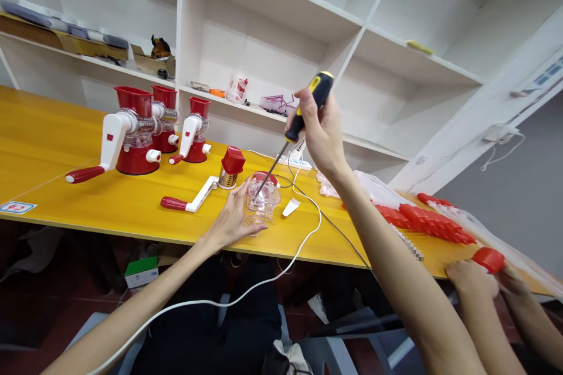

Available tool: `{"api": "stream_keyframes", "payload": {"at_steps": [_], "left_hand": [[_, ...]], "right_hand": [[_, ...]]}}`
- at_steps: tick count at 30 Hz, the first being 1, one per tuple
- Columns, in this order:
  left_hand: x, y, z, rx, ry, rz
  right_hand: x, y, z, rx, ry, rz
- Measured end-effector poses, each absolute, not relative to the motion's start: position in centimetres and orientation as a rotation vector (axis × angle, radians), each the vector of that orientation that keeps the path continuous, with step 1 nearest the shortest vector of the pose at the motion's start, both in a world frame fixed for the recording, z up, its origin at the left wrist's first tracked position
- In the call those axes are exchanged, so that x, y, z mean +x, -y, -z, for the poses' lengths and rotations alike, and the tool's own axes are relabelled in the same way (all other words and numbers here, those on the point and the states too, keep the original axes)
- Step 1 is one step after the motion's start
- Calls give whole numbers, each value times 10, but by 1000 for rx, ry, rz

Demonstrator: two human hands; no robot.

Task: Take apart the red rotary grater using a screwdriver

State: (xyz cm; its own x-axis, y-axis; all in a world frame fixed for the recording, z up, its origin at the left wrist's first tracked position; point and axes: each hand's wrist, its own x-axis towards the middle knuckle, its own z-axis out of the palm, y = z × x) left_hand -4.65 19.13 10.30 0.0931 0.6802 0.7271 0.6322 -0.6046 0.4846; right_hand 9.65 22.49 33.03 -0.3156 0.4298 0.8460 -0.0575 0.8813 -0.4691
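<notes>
My right hand [320, 123] is wrapped round the black and yellow handle of a screwdriver [303, 114]. The shaft slants down to the left, and its tip reaches into a clear plastic housing [264, 205]. My left hand [235, 214] grips that housing from its left side on the table; whether the tip touches a screw is too small to tell. Just behind the housing a red part [266, 177] shows. To the left stands a metal grater drum with a red top [232, 164], and beside it lies a white crank with a red handle [193, 199]. A small white piece [291, 207] lies to the right.
Several assembled red rotary graters [136, 135] stand at the left on the yellow table [57, 199]. A white cable [303, 240] crosses the front edge. At right, a co-worker's hands [472, 278] hold a red part near stacked red pieces [422, 220]. White shelves [281, 6] rise behind.
</notes>
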Motion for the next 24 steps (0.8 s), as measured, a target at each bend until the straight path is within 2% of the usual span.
{"api": "stream_keyframes", "payload": {"at_steps": [13, 24], "left_hand": [[-46, -195, -101, 2310, -1363, -1587], [-46, -194, -101, 2310, -1392, -1575]], "right_hand": [[82, -236, -343, -252, 1862, -602], [93, -214, -353, -309, 1902, -340]]}}
